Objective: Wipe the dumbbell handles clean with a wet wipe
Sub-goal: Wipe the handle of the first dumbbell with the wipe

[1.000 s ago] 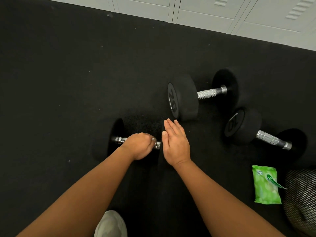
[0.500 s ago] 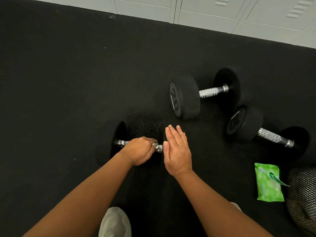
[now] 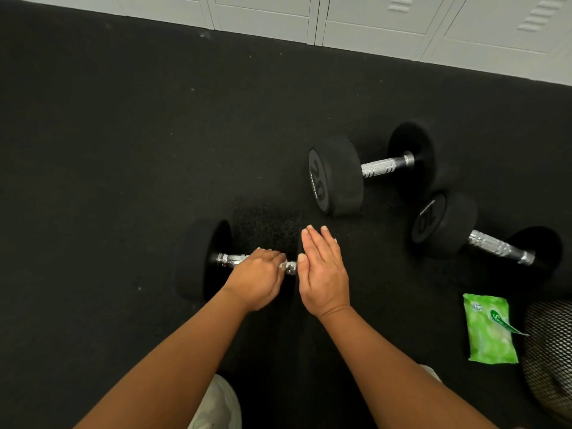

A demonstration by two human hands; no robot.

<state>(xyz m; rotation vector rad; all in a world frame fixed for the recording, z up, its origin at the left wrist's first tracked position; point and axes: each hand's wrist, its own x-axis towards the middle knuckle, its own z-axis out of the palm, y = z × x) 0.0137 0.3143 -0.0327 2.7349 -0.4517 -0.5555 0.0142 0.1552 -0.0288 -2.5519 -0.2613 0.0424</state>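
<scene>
Three black dumbbells lie on a dark rubber floor (image 3: pixel 123 150), with pale lockers (image 3: pixel 371 17) along the far edge of the view. The nearest dumbbell (image 3: pixel 198 261) lies crosswise in front of the person, its chrome handle (image 3: pixel 230 260) showing between the left weight head and the hands. The left hand (image 3: pixel 257 281) lies over the middle of that handle, its fingers (image 3: pixel 269 257) curled loosely over the bar rather than clenched; whether a wet wipe sits under the palm cannot be told, though a small pale bit shows at the fingertips. The right hand (image 3: pixel 323 274) is flat and released, fingers straight and together, resting on the dumbbell's right weight head, which it and the dark floor largely hide; only the handle's end collar (image 3: pixel 291 267) shows in the gap between the two hands. Beyond and to the right lies a second dumbbell (image 3: pixel 337 178) marked 20 on its end face, its handle bare. Farther right, a third dumbbell (image 3: pixel 442 224), also marked 20, lies at an angle, close to the second but apart from it. Near its lower head a green wet-wipe packet (image 3: pixel 489 329) lies flat on the floor with its seal flap peeled up, just beside a black mesh container (image 3: pixel 551 351) at the right edge. A pale shoe (image 3: pixel 216 407) shows between the forearms at the bottom.
</scene>
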